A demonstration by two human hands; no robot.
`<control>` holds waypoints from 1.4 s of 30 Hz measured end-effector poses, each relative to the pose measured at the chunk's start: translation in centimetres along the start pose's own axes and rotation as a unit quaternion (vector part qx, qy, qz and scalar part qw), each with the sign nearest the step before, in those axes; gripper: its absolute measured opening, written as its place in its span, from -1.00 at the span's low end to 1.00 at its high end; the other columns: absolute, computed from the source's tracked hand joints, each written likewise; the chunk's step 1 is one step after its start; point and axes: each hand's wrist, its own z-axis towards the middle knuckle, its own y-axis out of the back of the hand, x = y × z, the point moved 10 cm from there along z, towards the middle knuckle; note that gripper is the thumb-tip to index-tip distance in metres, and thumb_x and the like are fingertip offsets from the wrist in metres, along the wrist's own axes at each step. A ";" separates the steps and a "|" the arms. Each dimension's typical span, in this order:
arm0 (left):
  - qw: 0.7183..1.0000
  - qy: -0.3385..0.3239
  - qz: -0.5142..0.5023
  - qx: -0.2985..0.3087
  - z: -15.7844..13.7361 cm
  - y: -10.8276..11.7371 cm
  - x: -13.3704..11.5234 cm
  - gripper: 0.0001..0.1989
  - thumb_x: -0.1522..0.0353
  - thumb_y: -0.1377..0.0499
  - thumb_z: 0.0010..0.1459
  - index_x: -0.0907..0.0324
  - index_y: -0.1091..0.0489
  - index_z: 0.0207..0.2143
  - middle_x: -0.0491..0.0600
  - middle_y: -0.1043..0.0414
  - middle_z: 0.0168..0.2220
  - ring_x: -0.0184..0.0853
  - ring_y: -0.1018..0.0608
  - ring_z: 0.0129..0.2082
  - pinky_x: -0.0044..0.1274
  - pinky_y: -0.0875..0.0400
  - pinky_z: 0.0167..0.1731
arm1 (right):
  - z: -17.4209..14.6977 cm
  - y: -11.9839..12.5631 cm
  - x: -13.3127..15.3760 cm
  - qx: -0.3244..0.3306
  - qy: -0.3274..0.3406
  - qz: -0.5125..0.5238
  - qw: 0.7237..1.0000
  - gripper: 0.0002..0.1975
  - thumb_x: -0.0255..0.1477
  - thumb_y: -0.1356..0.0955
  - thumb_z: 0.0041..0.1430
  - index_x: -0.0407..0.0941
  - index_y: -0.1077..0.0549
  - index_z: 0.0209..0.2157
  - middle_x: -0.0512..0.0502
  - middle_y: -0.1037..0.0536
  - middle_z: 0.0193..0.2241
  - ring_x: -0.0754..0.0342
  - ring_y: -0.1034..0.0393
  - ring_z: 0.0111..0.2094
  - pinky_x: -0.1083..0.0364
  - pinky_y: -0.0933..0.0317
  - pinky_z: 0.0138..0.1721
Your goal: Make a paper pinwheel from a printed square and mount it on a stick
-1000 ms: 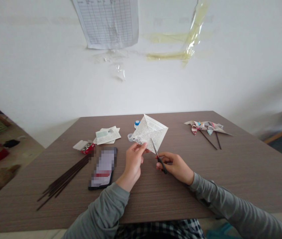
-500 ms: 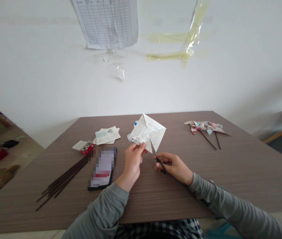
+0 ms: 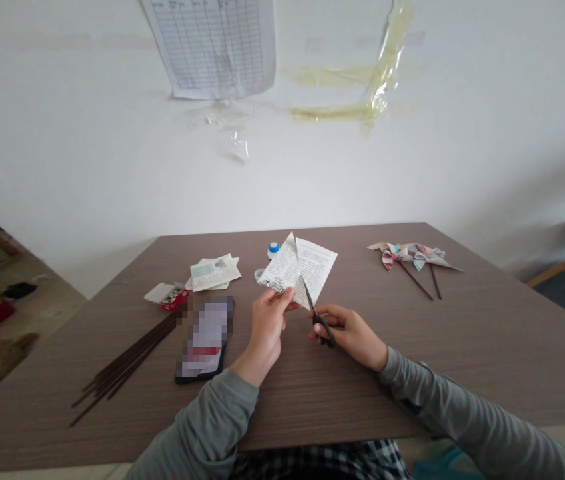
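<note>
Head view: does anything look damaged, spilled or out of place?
Two oddities: blocky pixelation covers the black rectangular phone on the brown table, and crinkled yellowish tape clings to the white wall, holding no visible sheet.

Our paper square (image 3: 296, 272), printed with dark text, black drawing at its left corner, slit down from the top, held up tilted, our black-handled scissors (image 3: 315, 316), tips pointing up, blades at its lower corner

You are in a plain indoor room, perhaps a home or a modest office; which one, you cannot tell. Your wood-grain desk (image 3: 462, 353) stands against a white wall (image 3: 87, 133) bearing a printed grid sheet (image 3: 215, 53) and yellowed tape (image 3: 330, 115), with cluttered floor (image 3: 47, 267) at your left.
</note>
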 end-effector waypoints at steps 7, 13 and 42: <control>1.000 -0.004 -0.014 0.016 -0.2 -0.3 0.2 -0.53 0.08 -0.72 -0.03 0.08 -0.55 -0.39 0.06 -0.83 -0.29 -0.12 -0.89 -0.32 -0.62 -0.08 -0.63 | 0.1 -0.1 0.0 -0.010 -0.002 0.009 1.000 -0.21 0.30 -0.81 0.05 -0.01 -0.73 -0.03 -0.17 -0.85 -0.32 -0.18 -0.72 -0.31 -0.13 -0.62 -0.16; 1.000 -0.003 -0.010 0.013 -0.2 -0.2 0.2 -0.49 0.05 -0.76 -0.04 0.08 -0.57 -0.37 0.03 -0.82 -0.31 -0.10 -0.89 -0.33 -0.62 -0.08 -0.64 | 0.0 0.1 0.0 -0.016 0.002 0.002 1.000 -0.25 0.26 -0.81 0.09 -0.03 -0.76 -0.02 -0.17 -0.84 -0.34 -0.16 -0.71 -0.33 -0.10 -0.63 -0.22; 0.992 -0.059 0.107 0.012 0.9 1.9 -1.4 -0.75 0.32 -0.67 0.10 0.07 -0.67 -0.46 0.05 -0.79 -0.42 -0.06 -0.79 -0.35 -0.45 -0.54 -0.33 | -0.4 5.6 1.1 -0.094 0.101 -0.219 0.966 -0.57 0.06 -0.68 0.30 0.04 -0.88 -0.03 -0.05 -0.83 -0.40 -0.30 -0.77 -0.18 -0.39 -0.50 0.39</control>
